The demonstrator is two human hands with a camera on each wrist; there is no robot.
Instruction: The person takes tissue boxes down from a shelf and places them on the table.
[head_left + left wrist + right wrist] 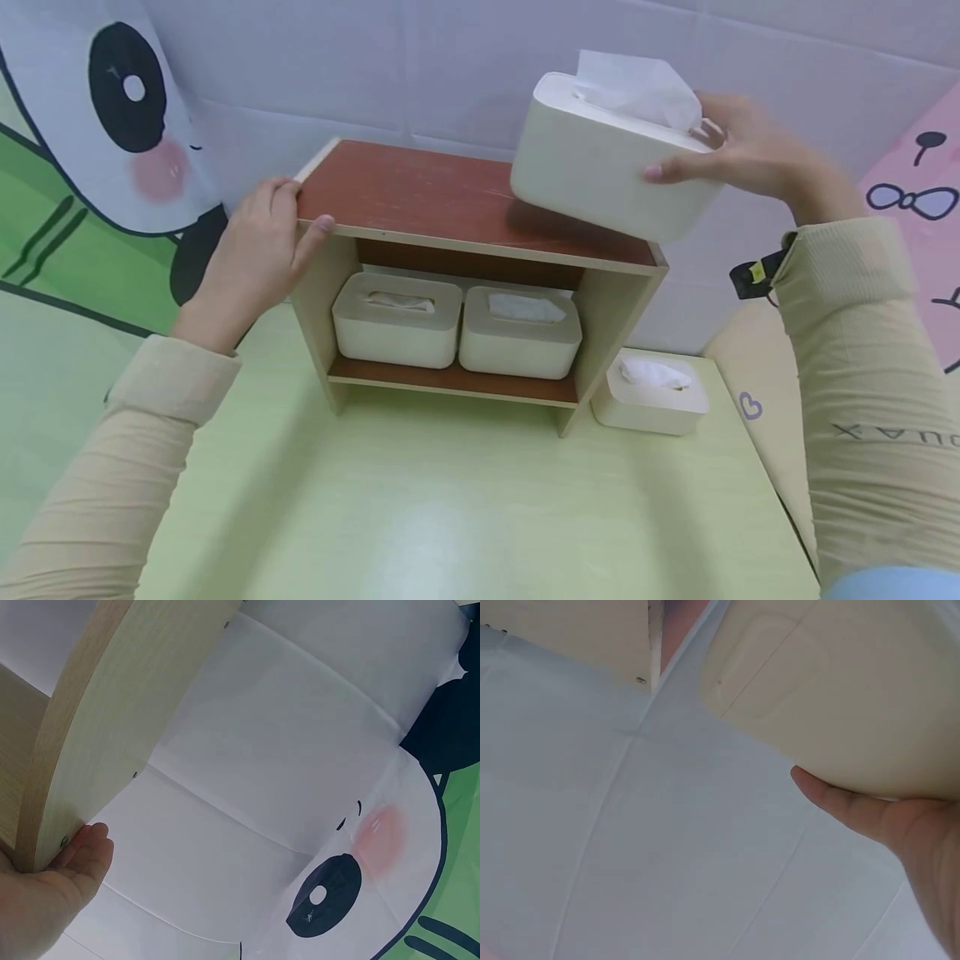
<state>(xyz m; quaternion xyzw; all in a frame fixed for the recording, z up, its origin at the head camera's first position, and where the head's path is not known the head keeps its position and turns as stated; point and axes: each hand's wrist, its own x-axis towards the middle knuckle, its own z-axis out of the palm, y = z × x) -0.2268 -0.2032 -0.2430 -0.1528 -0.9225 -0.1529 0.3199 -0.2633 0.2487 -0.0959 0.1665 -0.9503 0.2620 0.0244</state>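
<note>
A small two-tier shelf (420, 187) with a red-brown top and pale wooden sides stands against the wall. My left hand (258, 250) grips its top left corner, thumb on the front edge; in the left wrist view the fingers (88, 855) lie along the side panel. Over the shelf's right end, my right hand (757, 154) holds a white tissue box (600, 158) tilted, with a tissue sticking out of its top. Its underside, with a moulded outline, shows in the right wrist view, where the thumb (847, 806) presses the box's side.
Inside the shelf, a left tissue box (397, 333) and a right tissue box (517, 346) sit side by side. Another tissue box (652, 408) rests on the pale green table (450, 500), right of the shelf. Cartoon-printed sheets (450, 75) cover the wall behind.
</note>
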